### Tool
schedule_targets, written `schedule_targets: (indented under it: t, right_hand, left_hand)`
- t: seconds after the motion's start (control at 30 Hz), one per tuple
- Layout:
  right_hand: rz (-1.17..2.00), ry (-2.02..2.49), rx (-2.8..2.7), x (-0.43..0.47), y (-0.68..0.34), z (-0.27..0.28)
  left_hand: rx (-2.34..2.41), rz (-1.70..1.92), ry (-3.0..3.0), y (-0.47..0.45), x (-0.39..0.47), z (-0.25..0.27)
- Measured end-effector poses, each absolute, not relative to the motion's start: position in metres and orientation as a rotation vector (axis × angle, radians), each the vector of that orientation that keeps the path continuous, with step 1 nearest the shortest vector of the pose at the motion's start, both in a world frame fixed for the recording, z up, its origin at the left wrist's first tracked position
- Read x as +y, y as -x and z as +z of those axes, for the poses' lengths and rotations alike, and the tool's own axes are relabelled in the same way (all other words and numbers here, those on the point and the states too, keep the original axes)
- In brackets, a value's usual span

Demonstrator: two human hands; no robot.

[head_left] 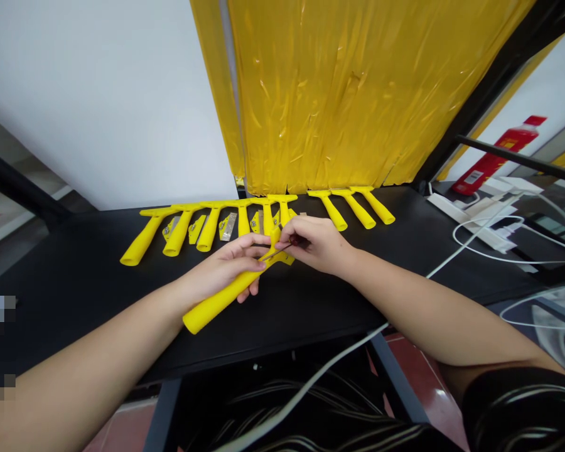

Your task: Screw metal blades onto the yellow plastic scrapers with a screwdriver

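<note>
My left hand (233,260) is closed around a yellow plastic scraper (223,301), its hollow handle pointing down towards me and to the left. Pinched in my right hand (322,245) is a small screwdriver (299,241) with a dark reddish handle. Its thin metal shaft lies across the scraper's head, close to my left fingertips; the tip's exact contact is hard to see. Behind my hands, several similar yellow scrapers (183,232) stand in a row with their heads towards the wall. Between them lie small yellow pieces with metal blades (228,227).
The black table (301,314) runs along a white panel and yellow plastic sheeting (329,94). Three more yellow scrapers (358,209) lie back right. Further right are a red bottle (496,157), a white power strip (475,223) and cables; one white cable (311,383) crosses the front edge.
</note>
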State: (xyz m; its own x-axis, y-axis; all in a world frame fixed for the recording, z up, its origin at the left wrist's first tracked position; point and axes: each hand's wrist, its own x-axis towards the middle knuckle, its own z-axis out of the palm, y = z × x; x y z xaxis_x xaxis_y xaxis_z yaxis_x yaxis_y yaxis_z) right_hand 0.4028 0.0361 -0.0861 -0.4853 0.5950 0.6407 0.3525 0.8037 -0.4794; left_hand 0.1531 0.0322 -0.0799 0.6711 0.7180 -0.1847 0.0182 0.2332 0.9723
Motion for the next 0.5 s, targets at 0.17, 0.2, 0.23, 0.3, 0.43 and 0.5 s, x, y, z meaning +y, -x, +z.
schedule_targets:
  t: [0.17, 0.2, 0.23, 0.3, 0.43, 0.5]
  right_hand:
    - [0.504, 0.737, -2.023, 0.041, -0.405, -0.084]
    - [0.6, 0.779, -1.975, 0.042, -0.405, -0.084]
    - [0.706, 0.819, -1.925, 0.043, -0.405, -0.085]
    - [0.898, 0.86, -1.85, 0.044, -0.406, -0.087]
    - [1.044, 0.823, -1.82, 0.045, -0.405, -0.089]
    - [1.1, 0.801, -1.827, 0.045, -0.404, -0.089]
  left_hand:
    - [0.754, 0.466, -1.23, -0.15, 0.029, -0.071]
    - [0.733, 0.447, -1.221, -0.149, 0.029, -0.07]
    - [0.706, 0.425, -1.208, -0.148, 0.029, -0.07]
    - [0.653, 0.38, -1.178, -0.146, 0.032, -0.071]
    - [0.599, 0.319, -1.154, -0.141, 0.039, -0.079]
    - [0.594, 0.312, -1.155, -0.139, 0.042, -0.083]
